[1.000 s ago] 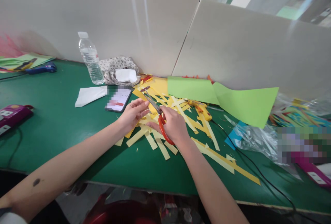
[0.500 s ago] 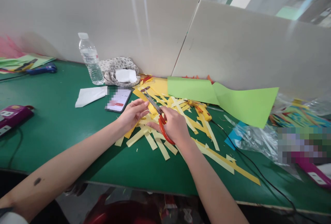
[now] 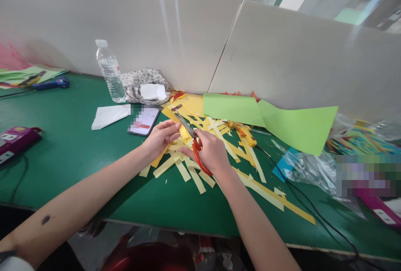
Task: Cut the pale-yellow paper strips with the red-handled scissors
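Observation:
My right hand is wrapped round a pair of scissors with red handles, the blades pointing up and to the left. Just left of the blades, my left hand pinches a yellow paper strip, whose upper end sticks out past the fingers. Whether the blades touch that strip I cannot tell. Beneath both hands lies a loose heap of pale and deep yellow paper strips on the green table.
A water bottle stands by the wall, near a phone and a spotted cloth pouch. Green paper sheets lie at the back. To the right are a yellow glue gun with a black cable and crumpled plastic. Purple power strips lie leftward.

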`<state>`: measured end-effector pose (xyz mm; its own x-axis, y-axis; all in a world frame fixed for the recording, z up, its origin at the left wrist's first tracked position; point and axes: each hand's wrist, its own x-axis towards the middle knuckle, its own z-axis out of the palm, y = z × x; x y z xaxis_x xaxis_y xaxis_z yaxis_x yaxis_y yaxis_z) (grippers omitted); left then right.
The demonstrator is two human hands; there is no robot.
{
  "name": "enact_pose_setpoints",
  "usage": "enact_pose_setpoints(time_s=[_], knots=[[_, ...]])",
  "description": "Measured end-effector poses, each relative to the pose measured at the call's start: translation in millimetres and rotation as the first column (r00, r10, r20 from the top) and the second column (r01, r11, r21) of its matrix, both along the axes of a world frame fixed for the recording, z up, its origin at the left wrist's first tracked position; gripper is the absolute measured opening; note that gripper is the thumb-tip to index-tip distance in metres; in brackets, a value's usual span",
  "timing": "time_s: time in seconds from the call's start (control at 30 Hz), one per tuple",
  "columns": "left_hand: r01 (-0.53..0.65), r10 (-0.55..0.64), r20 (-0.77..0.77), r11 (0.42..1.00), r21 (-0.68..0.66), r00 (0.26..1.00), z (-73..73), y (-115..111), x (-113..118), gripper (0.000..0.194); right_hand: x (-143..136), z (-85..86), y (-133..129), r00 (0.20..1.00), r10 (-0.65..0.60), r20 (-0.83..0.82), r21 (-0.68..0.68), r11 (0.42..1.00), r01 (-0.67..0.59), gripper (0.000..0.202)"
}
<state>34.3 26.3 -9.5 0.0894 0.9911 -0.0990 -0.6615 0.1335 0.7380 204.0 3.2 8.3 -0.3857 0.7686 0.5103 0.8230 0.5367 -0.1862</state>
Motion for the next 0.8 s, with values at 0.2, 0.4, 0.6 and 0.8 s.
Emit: enact_pose_setpoints(time_s=[0.2, 0.4, 0.6, 0.8], knots=[[0.003, -0.003, 0.000, 1.000, -0.003, 1.000, -1.7, 1.6, -0.8, 0.018, 2.3, -1.8, 1.8, 1.000, 0.010, -0.011, 0.016, 1.000, -0.010, 0.049], [0.030, -0.030, -0.007, 1.000, 0.006, 1.000, -1.3, 1.3, -1.3, 0.016, 2.9, -3.2, 2.6, 1.000, 0.022, -0.016, 0.020, 1.000, -0.022, 0.048], [0.062, -0.062, 0.005, 0.998, 0.023, 0.998, -1.3, 1.9, -1.7, 0.015, 0.4, -2.1, 1.4, 0.983, 0.019, -0.180, -0.025, 0.999, -0.024, 0.044], [0.013, -0.013, -0.050, 1.000, 0.017, 0.999, 1.7, -0.3, -0.1, 0.017, -1.4, 8.2, -0.4, 0.835, -0.082, -0.544, -0.271, 0.959, -0.082, 0.034]])
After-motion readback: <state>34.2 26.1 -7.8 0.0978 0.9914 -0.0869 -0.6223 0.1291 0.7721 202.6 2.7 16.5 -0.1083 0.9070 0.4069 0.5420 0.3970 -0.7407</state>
